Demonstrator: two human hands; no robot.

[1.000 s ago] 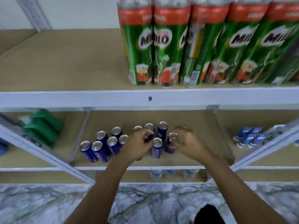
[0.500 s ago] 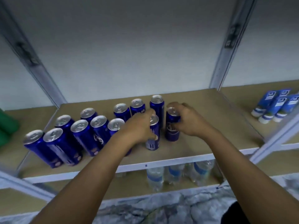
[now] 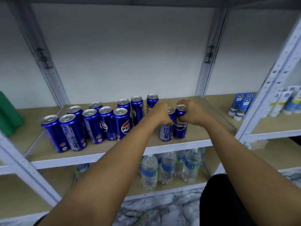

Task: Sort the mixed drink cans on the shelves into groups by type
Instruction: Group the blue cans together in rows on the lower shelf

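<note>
Several tall blue Pepsi cans (image 3: 94,126) stand upright in a cluster on the left and middle of a wooden shelf (image 3: 114,149). Two more blue cans stand side by side to the right of the cluster. My left hand (image 3: 162,115) is closed around the upper part of the left one (image 3: 166,132). My right hand (image 3: 192,113) grips the top of the right one (image 3: 180,129), whose Pepsi label faces me. Both cans rest on the shelf board.
Clear water bottles (image 3: 166,168) stand on the shelf below. Green packs (image 3: 8,111) lie in the left bay, blue and white tubes (image 3: 241,105) in the right bay. White metal uprights (image 3: 267,88) frame the bays. Marble floor (image 3: 162,211) shows underneath.
The view has dropped from the upper shelf of green Milo cans to the Pepsi shelf and come closer. Both hands stay on the same two cans, which stand slightly further right.
</note>
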